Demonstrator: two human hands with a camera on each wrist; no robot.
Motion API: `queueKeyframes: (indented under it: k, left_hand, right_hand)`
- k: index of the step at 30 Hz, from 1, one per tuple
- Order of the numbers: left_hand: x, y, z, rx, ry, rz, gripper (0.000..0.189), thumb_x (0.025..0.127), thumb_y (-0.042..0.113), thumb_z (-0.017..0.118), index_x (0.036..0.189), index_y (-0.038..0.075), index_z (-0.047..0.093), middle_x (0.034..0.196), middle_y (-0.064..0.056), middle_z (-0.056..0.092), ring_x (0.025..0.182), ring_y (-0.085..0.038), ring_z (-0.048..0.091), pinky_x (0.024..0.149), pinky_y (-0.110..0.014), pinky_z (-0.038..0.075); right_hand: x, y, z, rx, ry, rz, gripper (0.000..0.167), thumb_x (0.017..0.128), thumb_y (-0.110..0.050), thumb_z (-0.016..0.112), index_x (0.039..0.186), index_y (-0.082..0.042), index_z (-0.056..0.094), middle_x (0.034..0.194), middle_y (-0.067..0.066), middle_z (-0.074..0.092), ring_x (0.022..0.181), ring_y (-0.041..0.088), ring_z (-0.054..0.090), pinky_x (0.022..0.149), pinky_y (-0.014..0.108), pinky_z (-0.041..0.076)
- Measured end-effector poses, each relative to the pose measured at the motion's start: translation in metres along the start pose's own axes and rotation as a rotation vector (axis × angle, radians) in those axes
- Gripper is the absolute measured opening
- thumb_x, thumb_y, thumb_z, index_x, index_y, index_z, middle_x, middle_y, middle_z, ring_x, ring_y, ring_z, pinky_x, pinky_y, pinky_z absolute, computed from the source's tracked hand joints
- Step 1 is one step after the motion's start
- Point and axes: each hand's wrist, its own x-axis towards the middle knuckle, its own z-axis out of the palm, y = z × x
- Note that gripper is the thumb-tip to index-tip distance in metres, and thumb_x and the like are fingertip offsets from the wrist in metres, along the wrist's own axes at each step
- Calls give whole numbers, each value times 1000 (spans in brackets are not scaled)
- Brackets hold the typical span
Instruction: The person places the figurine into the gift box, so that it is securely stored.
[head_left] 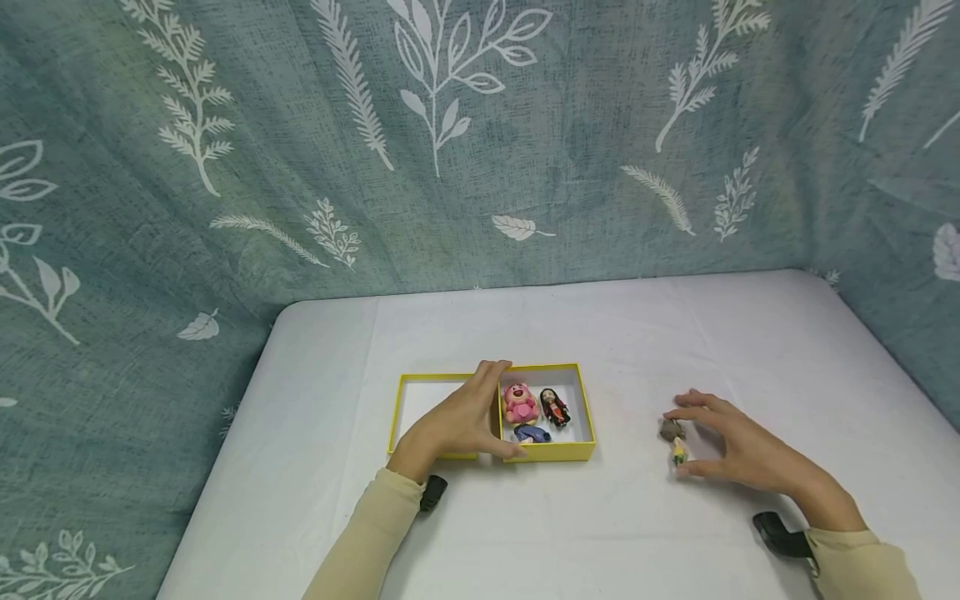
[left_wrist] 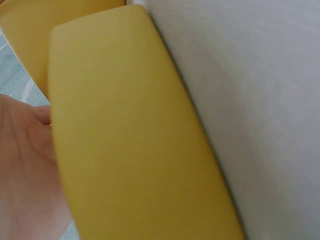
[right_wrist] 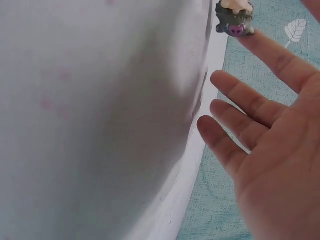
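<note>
My left hand (head_left: pixel 459 417) spans a yellow-rimmed box (head_left: pixel 557 452), fingers at its back edge and thumb along the front wall. Inside lie a pink bear figurine (head_left: pixel 521 403), a long-haired doll figurine (head_left: pixel 554 407) in red and black, and a blue figurine (head_left: pixel 532 434). In the left wrist view the box's yellow wall (left_wrist: pixel 130 125) fills the middle, beside the palm. My right hand (head_left: pixel 753 450) pinches a small figurine (head_left: pixel 678 451), grey at one end and yellow-green at the other, between thumb and index fingertip. The right wrist view shows its dark, purple-snouted end at the index fingertip (right_wrist: pixel 248 38).
A second yellow-edged box part (head_left: pixel 396 412), white inside, lies left of the box, partly behind my left hand. Both rest on a white-covered table (head_left: pixel 637 533). A green leaf-patterned cloth (head_left: pixel 570 167) hangs behind the table.
</note>
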Motion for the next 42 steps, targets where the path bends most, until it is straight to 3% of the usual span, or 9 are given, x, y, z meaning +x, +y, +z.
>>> queueKeyframes:
  k: [12,23,33,42]
  left_hand:
    - [1,-1,0,8,4,8,124,62,57,86,155,12,16,147,-7,33,121,-20,51,103,-38,47]
    - [-1,-2,1,2,-6,-1,124,62,56,86,155,13,16,146,-6,33,121,-19,51,103,-38,47]
    - [-2,2,-2,-5,-5,-6,123,62,55,86,155,14,16,147,-7,32,121,-20,51,104,-38,47]
    - [-1,2,-1,4,-6,-19,124,62,57,86,155,14,16,148,-6,32,121,-20,52,102,-39,48]
  right_hand:
    - [4,-2,-1,-34,22,-40,66,71,-40,86,127,-15,62,138,16,50,126,45,41,91,64,40]
    - [14,-10,-2,-7,3,-50,66,72,-41,85,130,-18,61,141,16,47,131,48,38,93,67,38]
    - [25,-19,-4,-40,19,-97,66,72,-40,85,131,-23,61,142,11,49,132,32,39,94,54,41]
    - [35,-25,-7,-2,-8,-109,67,71,-40,85,130,-17,62,142,15,48,133,45,37,96,63,39]
